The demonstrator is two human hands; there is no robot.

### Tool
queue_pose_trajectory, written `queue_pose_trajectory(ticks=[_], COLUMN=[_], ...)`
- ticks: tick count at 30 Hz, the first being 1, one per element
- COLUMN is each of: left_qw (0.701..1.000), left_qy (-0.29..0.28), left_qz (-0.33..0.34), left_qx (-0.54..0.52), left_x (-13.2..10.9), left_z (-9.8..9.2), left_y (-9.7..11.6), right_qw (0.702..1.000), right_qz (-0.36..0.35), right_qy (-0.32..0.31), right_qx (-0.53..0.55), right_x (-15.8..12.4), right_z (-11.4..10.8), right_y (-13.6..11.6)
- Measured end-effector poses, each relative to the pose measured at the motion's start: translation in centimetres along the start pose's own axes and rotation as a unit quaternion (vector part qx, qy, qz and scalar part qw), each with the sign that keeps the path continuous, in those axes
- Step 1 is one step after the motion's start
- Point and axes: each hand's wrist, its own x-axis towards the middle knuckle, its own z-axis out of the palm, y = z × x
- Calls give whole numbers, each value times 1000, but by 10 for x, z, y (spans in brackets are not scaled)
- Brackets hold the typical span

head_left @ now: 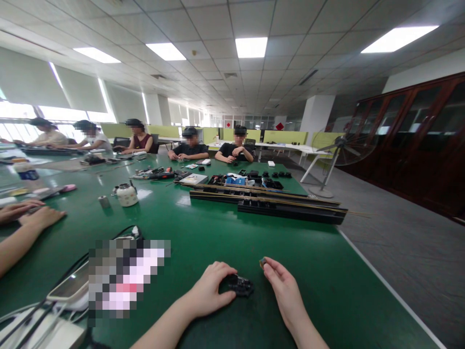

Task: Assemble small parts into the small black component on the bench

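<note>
A small black part (242, 286) with an uneven surface lies on the green table (196, 237). My left hand (215, 289) grips its left side between thumb and fingers. To the right, my right hand (282, 288) pinches a small brownish and grey piece (262, 262) between thumb and fingertips, a little above the table and apart from the black part. What exactly the small piece is cannot be made out.
Long black rails (290, 213) with thin brass-coloured rods lie ahead. A white jar (127, 195) and grey cylinder (104, 201) stand left of centre. Nearer are cables and a blurred-out screen (134, 281). Another person's hands (39, 216) rest at far left.
</note>
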Motion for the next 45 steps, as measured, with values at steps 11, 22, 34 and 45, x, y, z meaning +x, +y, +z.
queue_pose_trajectory(ticks=[11, 22, 34, 45], left_qw=[1000, 1000, 1000, 1000], left_qy=[-2, -1, 4, 5], left_qz=[1, 0, 2, 4], left_qx=[8, 7, 5, 3], left_x=[0, 0, 0, -1], left_z=[-1, 0, -2, 3], left_y=[-1, -2, -3, -6], right_qw=[997, 955, 927, 890], right_qz=[-33, -128, -168, -174], right_qy=[-28, -101, -150, -180], right_qx=[-58, -249, -301, -382], right_x=[-3, -14, -19, -25], right_z=[8, 13, 18, 18], right_y=[-3, -6, -9, -11])
